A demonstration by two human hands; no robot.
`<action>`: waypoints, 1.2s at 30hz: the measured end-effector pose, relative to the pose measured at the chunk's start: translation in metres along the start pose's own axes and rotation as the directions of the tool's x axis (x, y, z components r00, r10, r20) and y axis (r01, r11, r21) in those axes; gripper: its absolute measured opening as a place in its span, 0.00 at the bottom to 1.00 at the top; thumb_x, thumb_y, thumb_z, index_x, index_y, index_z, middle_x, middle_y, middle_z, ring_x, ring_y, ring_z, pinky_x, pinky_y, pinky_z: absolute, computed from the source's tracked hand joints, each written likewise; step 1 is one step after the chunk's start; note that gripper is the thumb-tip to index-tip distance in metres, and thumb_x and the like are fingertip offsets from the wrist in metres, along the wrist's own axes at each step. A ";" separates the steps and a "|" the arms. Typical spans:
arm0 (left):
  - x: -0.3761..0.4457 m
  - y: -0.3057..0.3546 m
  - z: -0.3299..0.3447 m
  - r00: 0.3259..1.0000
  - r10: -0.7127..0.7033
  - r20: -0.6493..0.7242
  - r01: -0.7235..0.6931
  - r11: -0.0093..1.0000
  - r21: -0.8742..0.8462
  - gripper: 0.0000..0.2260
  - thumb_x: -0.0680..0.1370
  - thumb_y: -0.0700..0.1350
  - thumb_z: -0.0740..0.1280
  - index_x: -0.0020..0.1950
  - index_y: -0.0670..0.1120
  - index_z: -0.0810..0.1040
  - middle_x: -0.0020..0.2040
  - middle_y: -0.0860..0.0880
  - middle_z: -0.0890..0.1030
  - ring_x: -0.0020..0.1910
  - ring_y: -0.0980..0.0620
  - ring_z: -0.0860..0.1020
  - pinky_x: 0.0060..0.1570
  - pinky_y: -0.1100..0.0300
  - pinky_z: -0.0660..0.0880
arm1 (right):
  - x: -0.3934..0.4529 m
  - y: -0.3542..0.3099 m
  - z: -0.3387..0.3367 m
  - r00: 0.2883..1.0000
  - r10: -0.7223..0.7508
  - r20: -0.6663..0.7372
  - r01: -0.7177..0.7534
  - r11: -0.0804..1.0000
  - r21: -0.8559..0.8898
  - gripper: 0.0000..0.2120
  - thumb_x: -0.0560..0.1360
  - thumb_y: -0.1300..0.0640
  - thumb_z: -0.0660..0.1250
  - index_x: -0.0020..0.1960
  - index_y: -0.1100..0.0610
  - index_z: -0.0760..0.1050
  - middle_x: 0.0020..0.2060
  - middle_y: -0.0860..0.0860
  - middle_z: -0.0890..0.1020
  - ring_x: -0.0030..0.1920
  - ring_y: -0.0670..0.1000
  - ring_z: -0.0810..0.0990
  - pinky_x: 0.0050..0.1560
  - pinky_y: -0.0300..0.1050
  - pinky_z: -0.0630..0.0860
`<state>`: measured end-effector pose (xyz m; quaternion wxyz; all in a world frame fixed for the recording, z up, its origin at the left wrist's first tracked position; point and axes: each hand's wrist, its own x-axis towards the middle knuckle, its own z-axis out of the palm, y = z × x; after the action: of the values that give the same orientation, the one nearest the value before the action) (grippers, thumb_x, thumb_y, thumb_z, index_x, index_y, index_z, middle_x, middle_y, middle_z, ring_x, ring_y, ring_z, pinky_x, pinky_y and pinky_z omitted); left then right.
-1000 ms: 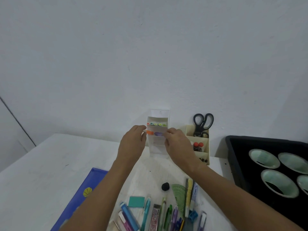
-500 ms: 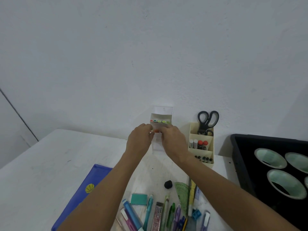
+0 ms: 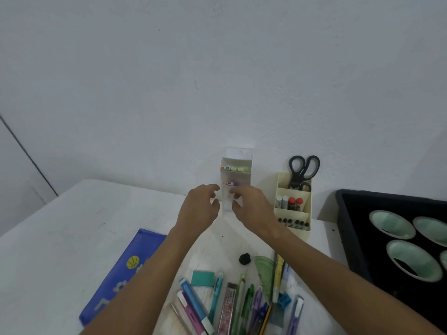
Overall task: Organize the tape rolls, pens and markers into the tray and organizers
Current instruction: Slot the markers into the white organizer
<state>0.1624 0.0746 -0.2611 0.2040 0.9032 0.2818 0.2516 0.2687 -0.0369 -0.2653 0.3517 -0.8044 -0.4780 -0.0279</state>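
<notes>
Both hands are now drawing back from the clear tiered organizer [image 3: 235, 180] standing against the wall. One second ago the fingertips were pinching the orange and purple markers [image 3: 229, 183] at its second tier; these markers are now sitting in that tier unheld, below the top row of markers [image 3: 234, 169]. The left hand [image 3: 198, 209] is hovering just left of the organizer with fingers loosely curled and holding nothing. The right hand [image 3: 251, 209] is passing in front of the organizer's lower tier, fingers relaxed and empty. This placement is judged complete. Loose pens [image 3: 232, 303] are lying in front of the organizer, awaiting sorting.
</notes>
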 end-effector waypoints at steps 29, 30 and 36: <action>-0.214 -0.001 -0.002 0.771 -0.472 0.427 0.368 0.878 0.306 0.27 0.63 0.67 0.72 0.54 0.53 0.74 0.43 0.53 0.78 0.42 0.55 0.77 0.45 0.57 0.79 | -0.130 -0.051 0.047 0.675 0.129 0.726 -0.068 0.991 -0.113 0.13 0.71 0.52 0.72 0.50 0.61 0.82 0.43 0.55 0.84 0.41 0.49 0.82 0.40 0.39 0.77; -0.214 0.000 0.000 0.774 -0.476 0.417 0.372 0.876 0.308 0.26 0.64 0.66 0.73 0.55 0.52 0.74 0.43 0.53 0.77 0.42 0.55 0.76 0.45 0.58 0.78 | -0.130 -0.051 0.048 0.680 0.145 0.719 -0.087 0.989 -0.117 0.14 0.70 0.52 0.73 0.50 0.61 0.81 0.43 0.55 0.84 0.42 0.49 0.82 0.42 0.40 0.78; -0.217 -0.002 -0.002 0.810 -0.496 0.313 0.434 0.866 0.249 0.17 0.72 0.60 0.68 0.52 0.50 0.76 0.40 0.53 0.78 0.40 0.54 0.77 0.37 0.60 0.74 | -0.128 -0.052 0.038 0.735 0.166 0.657 -0.141 0.986 -0.092 0.12 0.69 0.55 0.73 0.50 0.61 0.79 0.44 0.54 0.80 0.41 0.50 0.80 0.35 0.39 0.75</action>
<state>0.0058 -0.0560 -0.3343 0.2325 0.8506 0.4716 -0.0036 0.1472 -0.0952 -0.3150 0.1460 -0.8046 -0.5031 0.2797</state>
